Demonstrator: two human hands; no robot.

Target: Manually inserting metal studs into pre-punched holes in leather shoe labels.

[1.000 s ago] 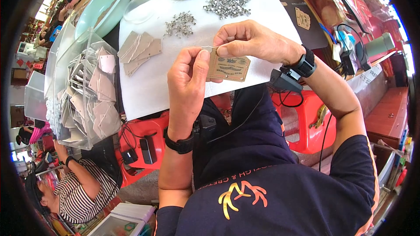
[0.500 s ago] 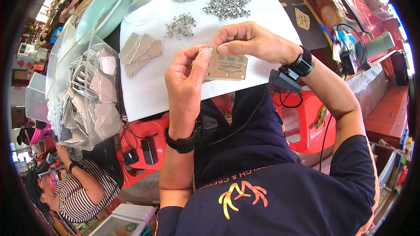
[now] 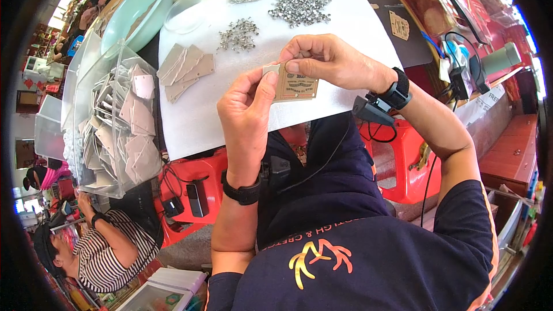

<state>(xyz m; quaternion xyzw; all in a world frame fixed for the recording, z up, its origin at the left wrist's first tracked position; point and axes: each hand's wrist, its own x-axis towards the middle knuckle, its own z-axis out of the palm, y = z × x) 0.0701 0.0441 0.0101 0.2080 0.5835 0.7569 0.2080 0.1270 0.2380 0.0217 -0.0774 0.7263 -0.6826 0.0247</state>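
Note:
A small brown cardboard tag point(image 3: 296, 87) with dark print and small holes is held upright over the white table sheet. My left hand point(image 3: 247, 101) pinches its left side, thumb in front and fingers behind. At the tag's upper edge, the thumb and forefinger of my right hand point(image 3: 322, 60) close on it; any small part between those fingertips is hidden. Beyond my hands lies a loose heap of small metal studs point(image 3: 239, 34). A larger pile of shiny metal pieces point(image 3: 299, 3) spills from a clear plastic bag. Left of my left hand, several blank grey-brown tags point(image 3: 187, 69) overlap.
A clear plastic bin point(image 3: 118, 126) full of tags stands at the left, with a pale green basin point(image 3: 138, 17) behind it. Another printed tag point(image 3: 398, 26) lies on the dark surface at right. Red stools point(image 3: 403, 158) flank my legs. A person in stripes point(image 3: 118, 247) sits at left.
The tag has turned, so its printed face looks narrower. My right hand has shifted slightly down and toward me. Both hands keep hold of the tag.

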